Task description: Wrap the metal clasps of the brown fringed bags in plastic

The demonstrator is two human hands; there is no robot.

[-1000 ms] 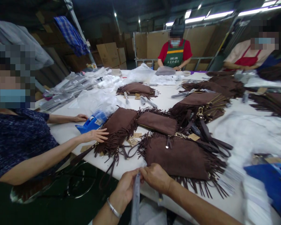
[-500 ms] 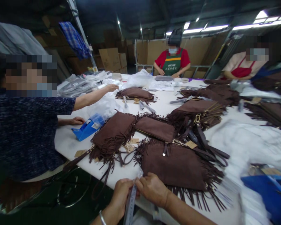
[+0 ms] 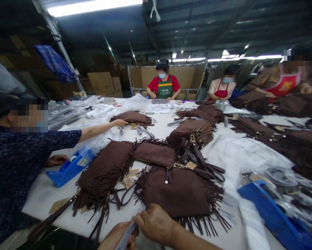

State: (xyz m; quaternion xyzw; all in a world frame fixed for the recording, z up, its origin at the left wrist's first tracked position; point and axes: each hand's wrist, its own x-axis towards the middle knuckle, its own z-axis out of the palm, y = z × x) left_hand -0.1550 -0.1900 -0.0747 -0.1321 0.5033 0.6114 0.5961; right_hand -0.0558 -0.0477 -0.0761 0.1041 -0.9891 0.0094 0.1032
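My left hand (image 3: pixel 118 236) and my right hand (image 3: pixel 156 224) meet at the near table edge, both pinched on a narrow grey strip (image 3: pixel 126 238) that runs down out of view. Just beyond my right hand lies a brown suede fringed bag (image 3: pixel 179 191) with a zip pull and a paper tag. Two more fringed bags (image 3: pixel 104 172) lie to its left and behind it, with straps hanging over the edge.
A person in dark blue at the left reaches across to a far bag (image 3: pixel 133 118). A blue tape dispenser (image 3: pixel 67 170) lies by that person, another blue one (image 3: pixel 273 215) at right. Piles of bags, plastic sleeves (image 3: pixel 239 152) and three aproned workers fill the far side of the white table (image 3: pixel 41 198).
My view has tilted up, so my hands sit lower in the picture, still holding the strip. The person on the left has stretched an arm further out to the far bag.
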